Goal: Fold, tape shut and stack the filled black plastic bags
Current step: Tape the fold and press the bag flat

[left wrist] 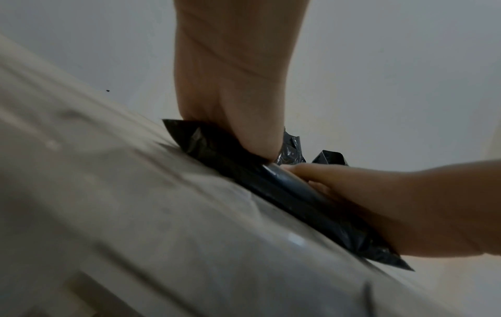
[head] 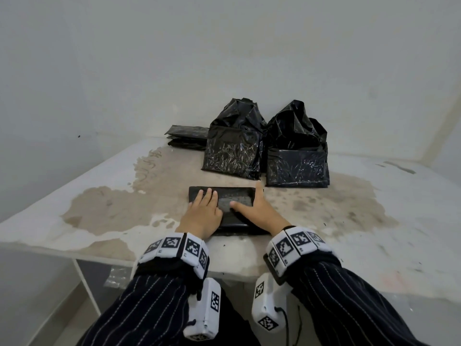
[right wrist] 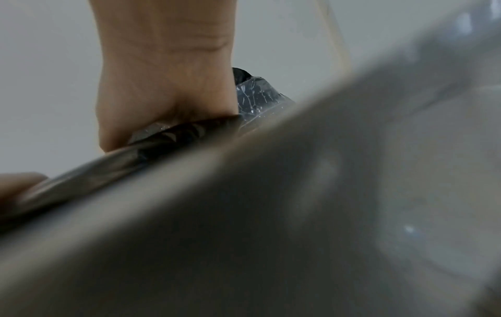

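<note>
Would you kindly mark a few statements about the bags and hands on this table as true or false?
1. Both hands lie flat on the folded bag. True: left hand, right hand.
2. Two unfolded bags stand behind it. True: one, another.
3. The finished stack sits far right. False: the stack is far left.
4. The right hand grips a tape roll. False: no tape roll shows.
5. The table is worn. True.
</note>
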